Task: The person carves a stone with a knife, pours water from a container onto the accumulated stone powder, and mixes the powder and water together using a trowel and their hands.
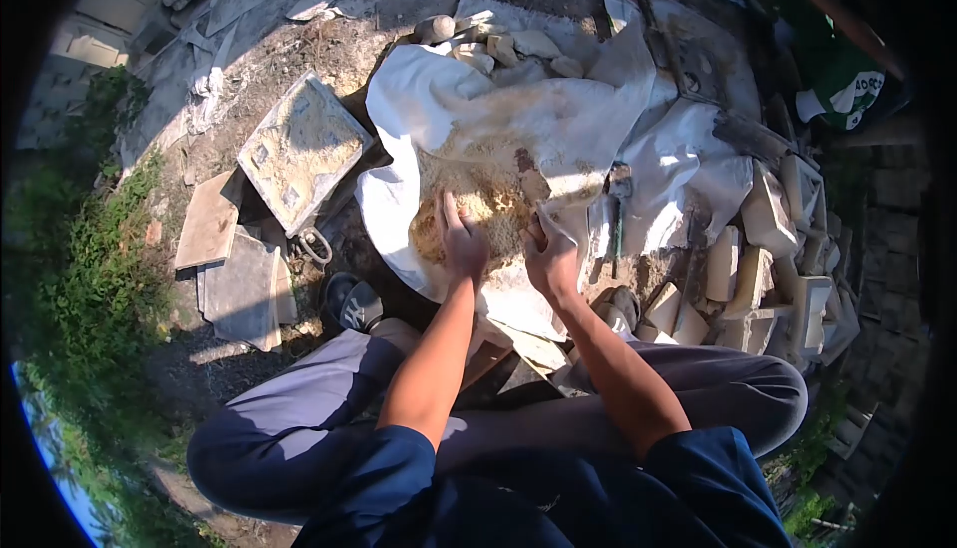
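A white woven sheet (429, 99) is spread on the ground before me, with a heap of yellowish crumbly grains (488, 204) on it. My left hand (465, 247) rests at the near left of the heap, its fingers stretched out over the grains. At the heap's near right, my right hand (551, 261) has its fingers curled in beside a fold of the sheet. What those fingers hold, if anything, I cannot make out. A dark reddish-brown patch (524, 160) shows at the far side of the grains.
Left of the sheet stands a square tray (254, 139) with pale crumbs, near metal scissors (315, 246) and flat slabs (239, 294). Stones (503, 47) lie behind. To the right are a green-handled brush (618, 209), stacked pale blocks (768, 214) and another person in green (832, 59).
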`<state>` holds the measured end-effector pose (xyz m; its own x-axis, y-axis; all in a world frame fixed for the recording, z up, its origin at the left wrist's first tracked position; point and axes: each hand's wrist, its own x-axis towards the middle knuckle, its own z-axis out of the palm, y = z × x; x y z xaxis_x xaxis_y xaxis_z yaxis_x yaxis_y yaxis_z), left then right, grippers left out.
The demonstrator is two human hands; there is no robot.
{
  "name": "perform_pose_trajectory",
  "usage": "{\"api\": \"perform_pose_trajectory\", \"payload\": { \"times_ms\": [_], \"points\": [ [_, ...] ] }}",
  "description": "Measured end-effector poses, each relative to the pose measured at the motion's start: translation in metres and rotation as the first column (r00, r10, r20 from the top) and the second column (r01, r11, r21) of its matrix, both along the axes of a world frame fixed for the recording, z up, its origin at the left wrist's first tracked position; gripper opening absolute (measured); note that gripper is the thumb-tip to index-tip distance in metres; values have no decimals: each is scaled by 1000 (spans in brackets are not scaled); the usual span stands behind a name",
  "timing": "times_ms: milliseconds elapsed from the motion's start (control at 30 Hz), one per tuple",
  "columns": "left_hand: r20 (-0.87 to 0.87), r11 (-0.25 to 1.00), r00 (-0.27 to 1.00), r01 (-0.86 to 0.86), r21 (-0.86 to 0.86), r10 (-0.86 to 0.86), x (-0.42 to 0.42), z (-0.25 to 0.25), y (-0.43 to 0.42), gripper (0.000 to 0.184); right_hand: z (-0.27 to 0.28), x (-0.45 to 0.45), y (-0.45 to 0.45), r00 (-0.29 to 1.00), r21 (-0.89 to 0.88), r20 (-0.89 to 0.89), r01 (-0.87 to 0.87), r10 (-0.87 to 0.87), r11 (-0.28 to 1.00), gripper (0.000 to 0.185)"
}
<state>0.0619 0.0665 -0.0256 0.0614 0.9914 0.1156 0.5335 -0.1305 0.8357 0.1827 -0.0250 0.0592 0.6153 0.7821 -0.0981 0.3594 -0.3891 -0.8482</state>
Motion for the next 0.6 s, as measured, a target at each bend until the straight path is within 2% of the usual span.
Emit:
{"api": "perform_pose_trajectory", "payload": {
  "times_ms": [33,67,133,167,200,267,300,333,400,467,500,533,600],
  "points": [
    [20,999,1000,7,-34,-6,0,2,0,51,11,-3,2,994,-81,-108,-10,1,997,44],
    [17,1000,1000,4,-30,-3,-3,4,-2,51,13,-4,2,994,-78,-110,-13,5,997,44],
    [-297,992,946,119,-44,-127,-5,16,-8,59,14,1,-2,984,-211,-66,-175,165,962,43],
    [-337,985,926,145,-94,-168,-7,22,-10,69,-9,2,-12,994,-170,-33,-113,109,979,39],
    [-374,984,910,173,-44,-177,-7,25,-11,75,-8,8,-11,994,-159,-31,-109,105,981,39],
    [-398,978,901,204,38,-173,-8,26,-6,75,-9,16,-12,992,-254,125,12,21,967,41],
    [-401,978,900,203,42,-169,-9,20,-2,75,-20,23,-11,995,-158,103,19,-3,987,41],
    [-381,964,906,242,108,-184,-10,12,5,70,-8,30,-4,996,-248,78,50,-31,968,42],
    [-360,945,912,274,177,-197,-9,4,10,64,-17,46,-1,990,-226,131,74,-45,971,44],
    [-486,966,850,256,41,-205,-6,7,10,46,-24,60,1,983,-202,173,88,-53,975,42],
    [-408,973,891,228,21,-200,-2,15,17,37,-26,67,6,975,-176,212,107,-68,979,41],
    [-406,974,894,225,36,-191,1,24,24,37,-28,73,10,974,-161,216,104,-68,981,41],
    [-480,973,847,209,-96,-229,9,47,37,35,-33,81,13,917,-186,398,104,-21,977,35]
  ]
}}
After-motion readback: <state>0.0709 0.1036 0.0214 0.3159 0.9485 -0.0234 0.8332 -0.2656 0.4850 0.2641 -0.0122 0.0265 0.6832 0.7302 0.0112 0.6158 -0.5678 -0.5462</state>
